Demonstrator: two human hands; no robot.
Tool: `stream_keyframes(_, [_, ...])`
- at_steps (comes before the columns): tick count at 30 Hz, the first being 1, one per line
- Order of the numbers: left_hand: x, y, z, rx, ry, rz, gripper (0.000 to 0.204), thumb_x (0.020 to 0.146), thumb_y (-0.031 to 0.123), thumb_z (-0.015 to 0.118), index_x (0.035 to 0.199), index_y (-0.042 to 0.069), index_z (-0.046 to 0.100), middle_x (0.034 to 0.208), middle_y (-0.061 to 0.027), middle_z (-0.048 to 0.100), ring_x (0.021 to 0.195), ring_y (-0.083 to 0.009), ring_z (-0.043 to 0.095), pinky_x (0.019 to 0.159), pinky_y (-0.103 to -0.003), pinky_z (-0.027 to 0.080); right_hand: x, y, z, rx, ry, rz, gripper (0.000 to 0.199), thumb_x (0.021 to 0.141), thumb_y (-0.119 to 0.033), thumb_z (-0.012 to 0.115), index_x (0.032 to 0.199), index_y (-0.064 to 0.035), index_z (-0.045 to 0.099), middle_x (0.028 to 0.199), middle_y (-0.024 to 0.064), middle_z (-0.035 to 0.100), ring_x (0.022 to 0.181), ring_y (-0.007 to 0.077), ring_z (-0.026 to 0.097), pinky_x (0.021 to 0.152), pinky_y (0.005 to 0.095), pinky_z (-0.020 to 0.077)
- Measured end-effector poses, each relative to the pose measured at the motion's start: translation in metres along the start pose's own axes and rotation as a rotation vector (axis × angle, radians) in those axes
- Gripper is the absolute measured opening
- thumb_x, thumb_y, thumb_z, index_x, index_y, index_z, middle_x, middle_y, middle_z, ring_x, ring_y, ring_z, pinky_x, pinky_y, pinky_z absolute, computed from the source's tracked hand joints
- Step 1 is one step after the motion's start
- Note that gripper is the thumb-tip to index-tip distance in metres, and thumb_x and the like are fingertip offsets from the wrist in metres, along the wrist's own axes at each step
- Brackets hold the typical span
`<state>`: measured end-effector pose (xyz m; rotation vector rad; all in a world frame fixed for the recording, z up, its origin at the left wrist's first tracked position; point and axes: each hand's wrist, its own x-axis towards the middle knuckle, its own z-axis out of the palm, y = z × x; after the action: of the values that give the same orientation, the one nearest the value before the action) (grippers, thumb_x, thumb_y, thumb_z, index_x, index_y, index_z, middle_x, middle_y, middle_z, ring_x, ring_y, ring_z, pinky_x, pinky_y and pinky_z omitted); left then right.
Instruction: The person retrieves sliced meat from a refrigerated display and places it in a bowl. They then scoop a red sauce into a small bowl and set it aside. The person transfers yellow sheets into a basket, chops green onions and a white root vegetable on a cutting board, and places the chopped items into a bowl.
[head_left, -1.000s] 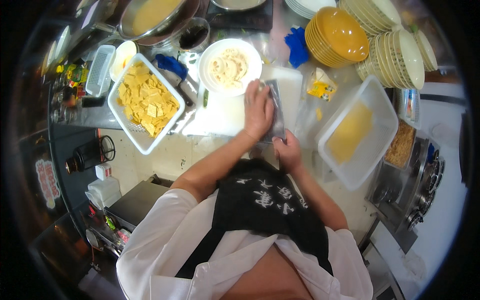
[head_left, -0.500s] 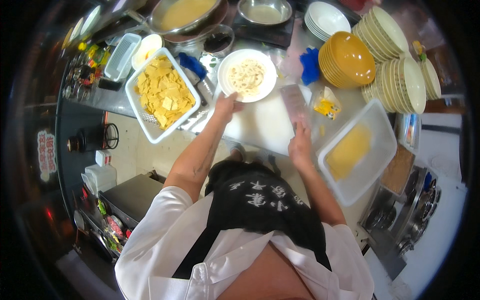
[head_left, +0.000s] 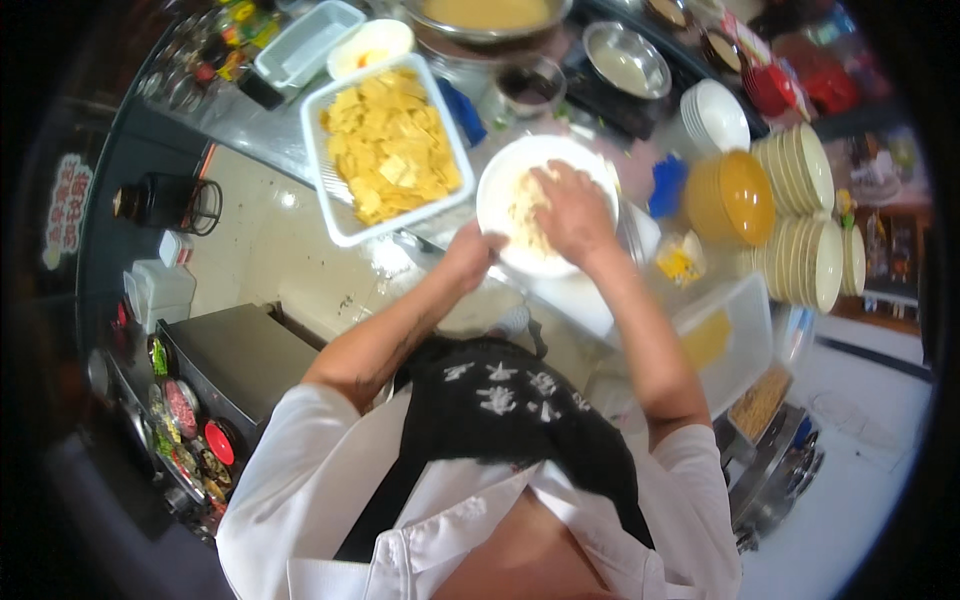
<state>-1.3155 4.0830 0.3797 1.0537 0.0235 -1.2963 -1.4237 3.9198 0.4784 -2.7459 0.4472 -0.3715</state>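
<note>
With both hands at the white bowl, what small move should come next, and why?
Probably lift the right hand clear of the white bowl. It lies flat on the pale food inside, while the left hand steadies the near rim.

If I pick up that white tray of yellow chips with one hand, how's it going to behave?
The white tray is probably light for its size, since the yellow chips look thin and loosely piled. Its thin walls suggest it may flex if lifted by one edge. Loose pieces would likely slide and spill if it tilts, so support both sides.
</note>
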Motion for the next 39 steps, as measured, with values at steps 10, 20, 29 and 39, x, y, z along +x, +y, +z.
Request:
stream_keyframes(10, [-0.164,0.109,-0.194,-0.052,0.197,0.153,0.047,0.09,-0.005,0.057,0.136,-0.005,0.052,0.123,-0.018,0.067,0.106,-0.0286,0.07,0.087,-0.04,0.061,0.12,-0.252,0.124,0.075,-0.255,-0.168,0.043,0.085,-0.013,0.069,0.127,-0.0077,0.066,0.122,0.0226,0.058,0.107,0.0404,0.059,0.095,0.0509,0.0463])
stream_keyframes(20, [-0.28,0.152,-0.345,-0.351,0.531,0.48,0.047,0.088,-0.005,0.058,0.135,-0.004,0.055,0.12,-0.0166,0.068,0.103,-0.0268,0.07,0.085,-0.037,0.061,0.199,-0.461,0.226,0.229,-0.401,-0.668,0.05,0.08,-0.004,0.068,0.13,-0.0036,0.061,0.102,0.0214,0.058,0.095,0.0406,0.059,0.086,0.0477,0.0492])
stream_keyframes(29, [-0.329,0.172,-0.394,-0.633,0.803,0.713,0.042,0.09,-0.005,0.056,0.132,-0.003,0.055,0.114,-0.013,0.068,0.093,-0.019,0.07,0.074,-0.029,0.058,0.249,-0.577,0.28,0.344,-0.493,-1.089,0.047,0.08,0.001,0.065,0.126,-0.0021,0.062,0.1,0.02,0.063,0.094,0.0404,0.062,0.085,0.0479,0.0506])
stream_keyframes(39, [-0.35,0.188,-0.443,-0.849,1.095,0.791,0.044,0.09,-0.007,0.055,0.133,-0.006,0.052,0.121,-0.0178,0.067,0.102,-0.0252,0.07,0.084,-0.034,0.06,0.289,-0.677,0.356,0.449,-0.705,-1.171,0.03,0.086,-0.006,0.064,0.116,-0.0033,0.065,0.097,0.0204,0.066,0.09,0.0394,0.066,0.079,0.0457,0.0534])
